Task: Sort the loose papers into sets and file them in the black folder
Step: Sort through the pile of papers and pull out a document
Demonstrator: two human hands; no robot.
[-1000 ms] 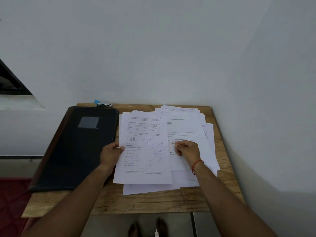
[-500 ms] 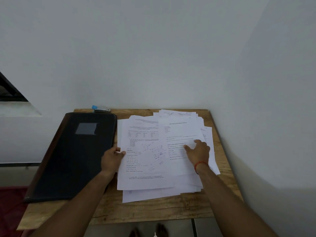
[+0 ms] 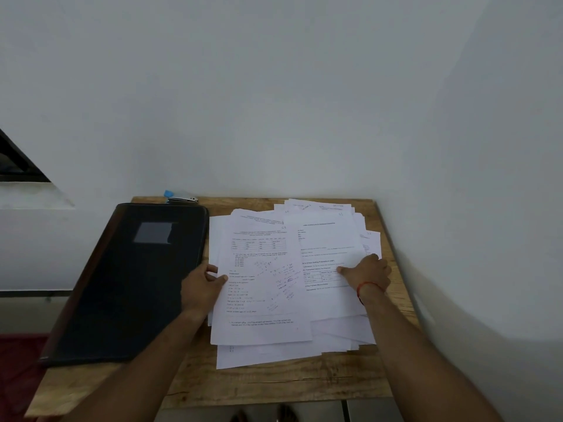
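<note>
While L hand (image 3: 202,287) pinches top sheet (image 3: 262,284) | R hand (image 3: 365,274) fingers (image 3: 373,260) on papers (image 3: 329,327)

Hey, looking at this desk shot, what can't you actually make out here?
All in the head view:
1. The print on the loose papers is too small and blurred to read.
2. The lower sheets are covered by the upper ones, so they can't be counted.
3. The right hand has its fingertips hidden under a sheet, so its grip is unclear.
4. The blue-and-silver object is partly behind the black folder, so I can't tell what it is.
5. The folder is closed, so its contents are hidden.
</note>
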